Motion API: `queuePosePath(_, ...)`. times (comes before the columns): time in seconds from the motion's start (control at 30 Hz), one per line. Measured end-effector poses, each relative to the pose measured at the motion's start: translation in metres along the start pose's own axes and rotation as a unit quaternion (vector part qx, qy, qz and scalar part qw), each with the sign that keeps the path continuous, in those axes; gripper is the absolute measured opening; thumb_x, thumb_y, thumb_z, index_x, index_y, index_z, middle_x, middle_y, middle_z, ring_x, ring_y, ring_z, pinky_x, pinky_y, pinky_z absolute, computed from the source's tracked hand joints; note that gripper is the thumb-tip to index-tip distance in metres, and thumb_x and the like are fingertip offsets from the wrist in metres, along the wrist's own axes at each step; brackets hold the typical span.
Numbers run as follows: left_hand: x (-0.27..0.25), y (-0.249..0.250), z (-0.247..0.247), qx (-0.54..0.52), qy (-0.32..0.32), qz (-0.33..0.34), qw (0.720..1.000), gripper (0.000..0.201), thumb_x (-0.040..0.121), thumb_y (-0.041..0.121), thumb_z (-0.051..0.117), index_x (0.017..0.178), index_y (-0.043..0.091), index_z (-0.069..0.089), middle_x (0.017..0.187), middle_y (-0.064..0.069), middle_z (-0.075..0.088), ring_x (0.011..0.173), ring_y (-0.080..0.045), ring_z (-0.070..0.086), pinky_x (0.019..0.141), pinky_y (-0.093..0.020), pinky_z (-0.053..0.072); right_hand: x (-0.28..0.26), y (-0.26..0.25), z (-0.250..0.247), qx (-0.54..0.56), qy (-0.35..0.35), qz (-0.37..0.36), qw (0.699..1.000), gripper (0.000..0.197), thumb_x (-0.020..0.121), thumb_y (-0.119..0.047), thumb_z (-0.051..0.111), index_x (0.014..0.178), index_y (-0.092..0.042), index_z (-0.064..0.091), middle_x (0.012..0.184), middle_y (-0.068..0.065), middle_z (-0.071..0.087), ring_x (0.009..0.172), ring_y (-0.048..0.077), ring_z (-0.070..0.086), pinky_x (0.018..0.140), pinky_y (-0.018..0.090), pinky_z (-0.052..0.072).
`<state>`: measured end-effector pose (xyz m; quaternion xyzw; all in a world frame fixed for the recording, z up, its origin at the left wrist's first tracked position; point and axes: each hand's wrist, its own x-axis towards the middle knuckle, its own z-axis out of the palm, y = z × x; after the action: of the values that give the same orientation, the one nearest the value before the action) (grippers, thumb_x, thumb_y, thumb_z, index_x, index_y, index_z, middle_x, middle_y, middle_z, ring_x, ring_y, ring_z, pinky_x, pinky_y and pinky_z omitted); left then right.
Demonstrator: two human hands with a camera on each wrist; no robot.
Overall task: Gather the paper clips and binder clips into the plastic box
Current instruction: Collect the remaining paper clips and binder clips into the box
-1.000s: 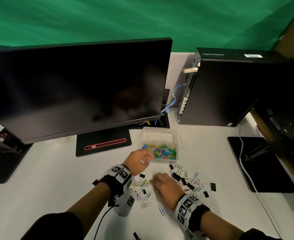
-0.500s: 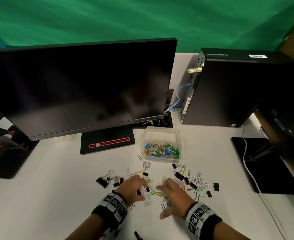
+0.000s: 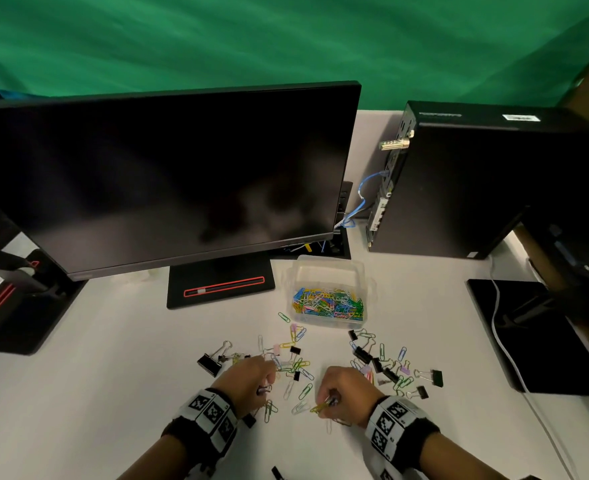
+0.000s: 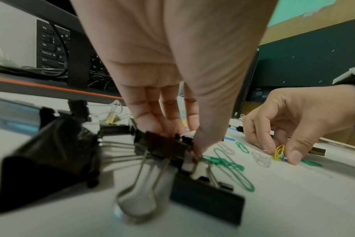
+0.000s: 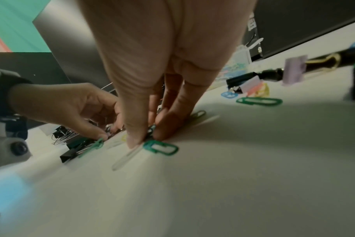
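Note:
The clear plastic box [image 3: 331, 268] stands mid-table with a heap of coloured paper clips [image 3: 331, 303] inside. Loose paper clips and black binder clips [image 3: 376, 362] lie scattered in front of it. My left hand [image 3: 264, 388] is down on the left patch, and in the left wrist view its fingers [image 4: 152, 125] pinch a black binder clip [image 4: 162, 146] with other clips bunched under it. My right hand [image 3: 327, 400] pinches a yellow paper clip [image 3: 320, 407], also seen as the yellow paper clip [image 4: 279, 152]. A green paper clip [image 5: 161, 147] lies at its fingertips [image 5: 135, 137].
A large black monitor [image 3: 168, 174] on its stand [image 3: 220, 285] rises behind the left side. A black computer tower [image 3: 459, 181] stands back right, and a black pad [image 3: 535, 334] with a white cable lies at the right. A bigger binder clip [image 3: 210, 363] sits left of my left hand.
My left hand came back from the box to the scattered clips. Both hands drew nearer to me, and their fingers have closed from spread into pinches on clips.

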<state>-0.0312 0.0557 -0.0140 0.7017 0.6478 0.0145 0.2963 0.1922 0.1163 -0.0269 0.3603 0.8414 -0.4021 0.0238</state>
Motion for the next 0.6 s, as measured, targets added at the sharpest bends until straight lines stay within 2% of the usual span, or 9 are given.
queuePosePath(0.1,-0.002,0.005,-0.001,0.017,0.009,-0.005,1.000,0.036,0.081,0.028,0.057,0.115,0.022,0.048,0.109,0.005,0.048,0.104,-0.013,0.043,0.086,-0.021,0.035,0.003,-0.004,-0.005,-0.028,-0.023,-0.002,0.999,0.014,0.075,-0.020,0.071,0.083,-0.008,0.068,0.068,-0.021,0.040,0.075,0.008,0.047,0.072,0.024,0.041)
queuePosePath(0.13,-0.002,0.008,0.000,0.017,0.007,-0.007,1.000,0.046,0.079,0.034,0.061,0.121,0.022,0.045,0.118,0.003,0.048,0.112,-0.014,0.043,0.093,-0.023,0.036,0.003,-0.004,-0.006,-0.030,-0.025,-0.002,0.999,0.014,0.076,-0.020,0.070,0.082,-0.008,0.068,0.067,-0.020,0.040,0.072,0.007,0.046,0.072,0.023,0.041)
queuePosePath(0.2,0.000,0.016,0.006,0.008,0.004,0.000,1.000,0.066,0.074,0.042,0.068,0.130,0.020,0.040,0.133,0.000,0.041,0.125,-0.017,0.037,0.106,-0.028,0.033,0.004,-0.001,-0.010,-0.030,-0.021,0.011,0.999,0.015,0.077,-0.021,0.070,0.084,-0.008,0.067,0.066,-0.020,0.041,0.063,0.000,0.042,0.064,0.012,0.036)
queuePosePath(0.27,0.004,0.024,0.014,0.011,-0.003,-0.003,1.000,0.079,0.071,0.047,0.070,0.134,0.016,0.036,0.139,-0.003,0.035,0.132,-0.019,0.031,0.112,-0.030,0.028,0.005,0.002,-0.014,-0.028,-0.009,0.032,0.999,0.017,0.077,-0.023,0.070,0.086,-0.010,0.066,0.067,-0.019,0.042,0.061,-0.004,0.040,0.059,0.007,0.030)
queuePosePath(0.33,0.008,0.027,0.021,0.021,0.001,-0.011,1.000,0.079,0.071,0.049,0.068,0.133,0.014,0.036,0.137,-0.004,0.035,0.131,-0.021,0.032,0.111,-0.034,0.031,0.008,0.006,-0.016,-0.017,0.007,0.048,0.999,0.024,0.074,-0.028,0.072,0.091,-0.015,0.062,0.070,-0.017,0.044,0.062,-0.003,0.041,0.060,0.010,0.033)
queuePosePath(0.47,0.016,0.027,0.025,0.017,0.030,-0.008,0.999,0.055,0.084,0.046,0.044,0.128,0.014,0.042,0.127,-0.005,0.042,0.120,-0.022,0.042,0.103,-0.035,0.038,0.016,0.006,-0.011,-0.027,0.022,0.065,0.997,0.050,0.069,-0.041,0.073,0.112,-0.027,0.051,0.090,-0.006,0.044,0.081,0.013,0.048,0.078,0.031,0.044)
queuePosePath(0.53,0.021,0.029,0.022,0.011,0.043,-0.011,0.999,0.042,0.090,0.034,0.046,0.127,0.014,0.044,0.125,-0.005,0.045,0.117,-0.022,0.046,0.100,-0.032,0.039,0.023,-0.001,-0.008,-0.032,0.030,0.074,0.996,0.057,0.068,-0.040,0.074,0.118,-0.027,0.049,0.096,-0.006,0.041,0.089,0.015,0.050,0.083,0.031,0.044)
queuePosePath(0.6,0.027,0.031,0.019,-0.002,0.051,-0.018,0.999,0.038,0.090,0.024,0.051,0.126,0.014,0.045,0.124,-0.006,0.046,0.115,-0.022,0.048,0.097,-0.029,0.039,0.030,-0.006,-0.005,-0.028,0.035,0.085,0.995,0.065,0.065,-0.039,0.077,0.122,-0.026,0.047,0.099,-0.007,0.038,0.098,0.018,0.052,0.082,0.030,0.044)
